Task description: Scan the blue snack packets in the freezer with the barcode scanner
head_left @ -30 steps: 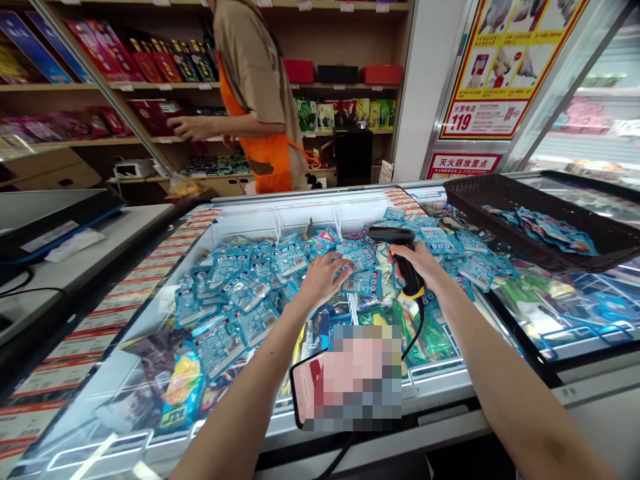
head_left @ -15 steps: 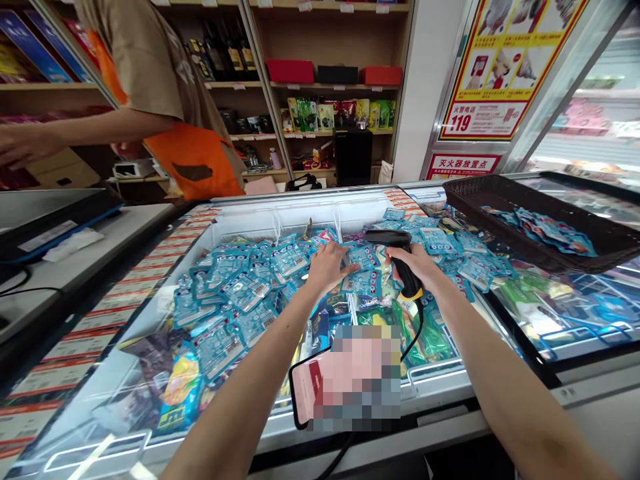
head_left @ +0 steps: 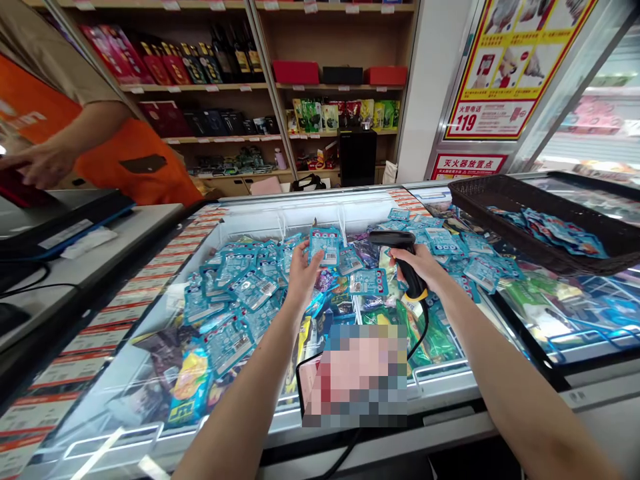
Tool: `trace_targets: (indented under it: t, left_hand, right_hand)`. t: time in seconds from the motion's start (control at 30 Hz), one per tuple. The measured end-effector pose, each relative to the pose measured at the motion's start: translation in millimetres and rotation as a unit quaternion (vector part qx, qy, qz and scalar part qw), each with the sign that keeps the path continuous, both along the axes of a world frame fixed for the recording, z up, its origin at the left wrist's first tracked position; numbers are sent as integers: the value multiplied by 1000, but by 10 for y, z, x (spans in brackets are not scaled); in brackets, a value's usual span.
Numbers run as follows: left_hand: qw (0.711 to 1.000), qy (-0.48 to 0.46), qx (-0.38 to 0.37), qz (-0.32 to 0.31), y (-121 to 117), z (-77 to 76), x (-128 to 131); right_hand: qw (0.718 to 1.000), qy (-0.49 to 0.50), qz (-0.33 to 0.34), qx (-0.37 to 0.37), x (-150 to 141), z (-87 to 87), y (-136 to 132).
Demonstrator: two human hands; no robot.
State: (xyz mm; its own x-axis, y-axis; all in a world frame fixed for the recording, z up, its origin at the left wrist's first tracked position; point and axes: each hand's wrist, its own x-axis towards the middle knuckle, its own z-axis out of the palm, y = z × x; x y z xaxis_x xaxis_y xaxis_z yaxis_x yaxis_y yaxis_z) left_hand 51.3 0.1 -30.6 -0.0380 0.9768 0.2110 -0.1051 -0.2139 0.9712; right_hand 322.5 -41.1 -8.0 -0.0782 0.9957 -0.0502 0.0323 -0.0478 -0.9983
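Note:
My left hand (head_left: 300, 273) is closed on a blue packet (head_left: 324, 245), lifted upright above the pile with its barcode side facing the scanner. My right hand (head_left: 423, 267) grips a black barcode scanner (head_left: 400, 257) with a yellow band, its head pointing left at the packet, its cable hanging down toward me. Both hands are over an open chest freezer (head_left: 320, 203) heaped with several blue packets (head_left: 240, 287). A phone (head_left: 305, 387) with a blurred screen lies on the freezer's near edge.
A dark wicker basket (head_left: 500, 193) holding more blue packets rests on the freezer's glass lid at right. A person in an orange apron (head_left: 125, 160) stands at the left by a counter (head_left: 75, 247) with a dark device. Stocked shelves (head_left: 320, 87) line the back wall.
My left hand has picked one blue packet out of the pile and raised it in front of the scanner. The person in the orange apron has moved left, toward the counter.

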Motion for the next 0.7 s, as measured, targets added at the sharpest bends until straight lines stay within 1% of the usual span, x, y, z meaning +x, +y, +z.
trace_targets:
  t: [0.07, 0.17, 0.33, 0.43, 0.57, 0.7]
  left_hand:
    - [999, -52, -8, 1, -1, 8, -12]
    - [995, -91, -24, 20, 3, 9, -19]
    - [993, -112, -15, 27, 8, -10, -10]
    - [992, -119, -20, 25, 15, -22, -5]
    - [994, -95, -11, 43, 31, -58, -9]
    - [997, -8, 7, 82, 55, -119, -29]
  right_hand:
    - [1000, -12, 2, 5, -14, 43, -30]
    - [999, -38, 8, 22, -44, 112, -78]
    - [990, -123, 49, 52, -115, 187, -134]
    - [981, -173, 60, 70, -155, 209, -155]
    - [972, -210, 72, 80, -195, 239, -181]
    - [966, -224, 92, 86, -217, 248, -188]
